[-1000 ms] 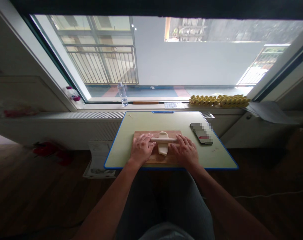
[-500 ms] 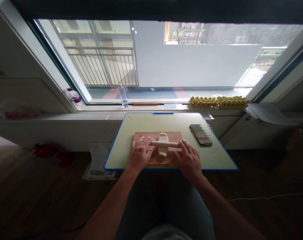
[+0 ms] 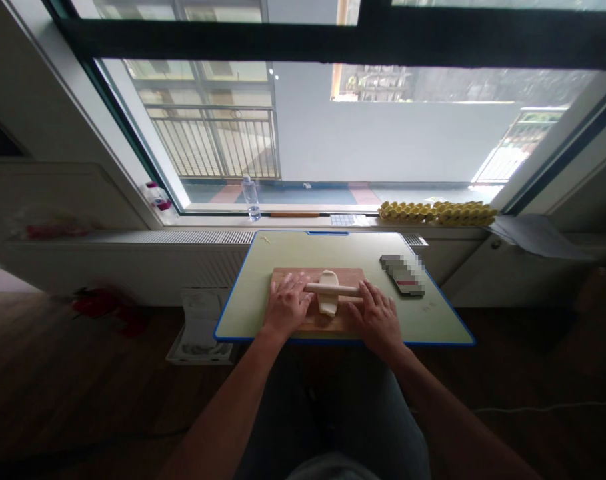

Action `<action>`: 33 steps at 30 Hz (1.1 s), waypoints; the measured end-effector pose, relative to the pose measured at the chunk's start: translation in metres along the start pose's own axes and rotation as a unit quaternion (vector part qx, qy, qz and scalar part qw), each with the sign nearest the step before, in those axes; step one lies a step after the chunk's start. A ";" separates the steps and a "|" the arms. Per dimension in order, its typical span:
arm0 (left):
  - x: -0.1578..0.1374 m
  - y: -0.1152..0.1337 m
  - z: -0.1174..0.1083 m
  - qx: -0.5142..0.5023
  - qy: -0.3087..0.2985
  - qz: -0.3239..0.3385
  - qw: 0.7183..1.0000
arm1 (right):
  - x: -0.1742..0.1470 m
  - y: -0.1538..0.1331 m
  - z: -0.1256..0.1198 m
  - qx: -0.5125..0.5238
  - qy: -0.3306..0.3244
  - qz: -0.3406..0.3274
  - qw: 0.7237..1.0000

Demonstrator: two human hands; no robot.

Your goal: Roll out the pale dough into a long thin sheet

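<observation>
the left hand (image 3: 285, 305) holds one end of a rolling pin (image 3: 347, 291), fingers over the top and thumb on the near side. the right hand (image 3: 380, 320) holds the other end, fingers over it and thumb apart. the pin lies across a long, flat piece of dough (image 3: 327, 306). the dough sits on the middle of a wooden board (image 3: 353, 273). under the board is a pale green table (image 3: 287, 252) with a blue edge. to the right of the board lies a phone (image 3: 403, 277), partly blurred out. past the board, on the window sill (image 3: 217, 221), are a clear bottle (image 3: 251, 200) to its left and yellow egg trays (image 3: 437, 213) to its right.
</observation>
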State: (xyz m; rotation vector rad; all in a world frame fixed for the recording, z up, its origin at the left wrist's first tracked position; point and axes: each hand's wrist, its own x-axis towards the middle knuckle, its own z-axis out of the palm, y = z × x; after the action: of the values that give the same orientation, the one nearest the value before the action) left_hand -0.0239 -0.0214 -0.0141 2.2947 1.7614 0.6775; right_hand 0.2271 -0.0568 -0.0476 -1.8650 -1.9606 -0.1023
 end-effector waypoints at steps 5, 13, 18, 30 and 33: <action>0.015 0.003 0.001 0.032 -0.032 -0.017 0.999 | 0.025 0.001 0.000 0.002 -0.025 -0.002 1.000; 0.025 0.002 -0.004 0.041 -0.044 -0.016 0.998 | 0.036 0.003 -0.009 0.031 -0.047 -0.012 0.998; 0.030 0.003 -0.004 0.052 -0.027 -0.029 0.998 | 0.047 0.012 -0.021 0.025 -0.056 -0.002 0.998; 0.075 -0.002 -0.034 0.081 -0.124 -0.012 0.989 | 0.118 0.025 -0.070 0.091 -0.288 -0.125 0.945; 0.095 -0.014 -0.028 0.054 -0.159 -0.022 0.986 | 0.168 0.035 -0.073 0.118 -0.412 -0.126 0.895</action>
State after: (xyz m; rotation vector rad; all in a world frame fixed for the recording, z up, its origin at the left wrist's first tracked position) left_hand -0.0301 0.0686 0.0279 2.2698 1.7264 0.1960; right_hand 0.2787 0.0783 0.0691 -1.6035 -2.5853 0.9572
